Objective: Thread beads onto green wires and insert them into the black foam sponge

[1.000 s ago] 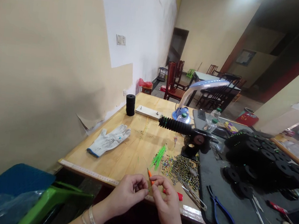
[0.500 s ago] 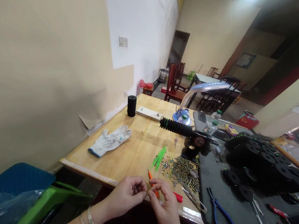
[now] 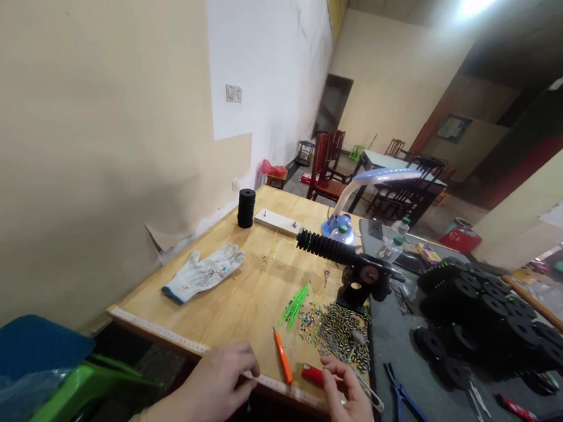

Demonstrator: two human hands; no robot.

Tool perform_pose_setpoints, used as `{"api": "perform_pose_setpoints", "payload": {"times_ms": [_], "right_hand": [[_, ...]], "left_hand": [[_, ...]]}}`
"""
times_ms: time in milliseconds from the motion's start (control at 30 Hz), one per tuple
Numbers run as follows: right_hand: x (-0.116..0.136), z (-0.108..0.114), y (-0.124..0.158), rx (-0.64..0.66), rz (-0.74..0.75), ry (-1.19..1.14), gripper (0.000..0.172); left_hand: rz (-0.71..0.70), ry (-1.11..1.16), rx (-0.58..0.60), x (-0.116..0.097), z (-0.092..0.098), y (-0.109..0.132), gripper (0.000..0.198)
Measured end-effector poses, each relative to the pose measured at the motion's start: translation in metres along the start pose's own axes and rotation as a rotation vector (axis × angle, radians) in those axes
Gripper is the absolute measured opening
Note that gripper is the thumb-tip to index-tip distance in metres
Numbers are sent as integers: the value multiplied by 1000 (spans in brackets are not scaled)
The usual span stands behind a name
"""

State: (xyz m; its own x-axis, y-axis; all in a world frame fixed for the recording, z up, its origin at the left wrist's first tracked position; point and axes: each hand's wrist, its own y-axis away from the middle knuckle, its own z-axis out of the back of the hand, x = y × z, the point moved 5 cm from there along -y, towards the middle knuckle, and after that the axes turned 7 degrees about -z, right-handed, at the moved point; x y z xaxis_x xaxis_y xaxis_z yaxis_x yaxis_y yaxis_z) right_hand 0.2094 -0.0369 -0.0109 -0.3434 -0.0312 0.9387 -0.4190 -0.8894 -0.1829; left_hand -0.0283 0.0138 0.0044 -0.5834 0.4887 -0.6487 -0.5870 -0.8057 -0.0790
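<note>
The head camera looks from above and behind the left hand point(image 3: 217, 380) and right hand point(image 3: 352, 406), facing forward and down over the wooden table point(image 3: 245, 311). It sits near enough that both hands fill the bottom middle (the left forearm point(image 3: 167, 415) runs off the lower edge), yet takes in the wall point(image 3: 121, 107) left of them, the grey mat point(image 3: 398, 342) to their right and a chair point(image 3: 319, 161) well beyond.

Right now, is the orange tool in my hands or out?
Out: the orange tool lies on the table between your left hand and right hand, touching neither.
</note>
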Motion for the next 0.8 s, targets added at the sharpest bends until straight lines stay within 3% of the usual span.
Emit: {"api": "perform_pose_setpoints", "payload": {"times_ms": [100,200,433,700,800], "right_hand": [[-10,13,1,-37,-31,60,37],[-19,25,2,-66,-63,130,38],[-28,43,9,-98,-56,221,36],[-33,53,12,-117,-88,214,39],[-32,56,12,-131,-101,215,41]], "left_hand": [[34,-32,-56,-3,9,-21,15],[92,-72,-35,-4,10,-52,16],[245,-259,50,11,-10,-114,20],[310,-102,82,32,-18,-129,6],[326,78,66,40,-18,-127,15]]}}
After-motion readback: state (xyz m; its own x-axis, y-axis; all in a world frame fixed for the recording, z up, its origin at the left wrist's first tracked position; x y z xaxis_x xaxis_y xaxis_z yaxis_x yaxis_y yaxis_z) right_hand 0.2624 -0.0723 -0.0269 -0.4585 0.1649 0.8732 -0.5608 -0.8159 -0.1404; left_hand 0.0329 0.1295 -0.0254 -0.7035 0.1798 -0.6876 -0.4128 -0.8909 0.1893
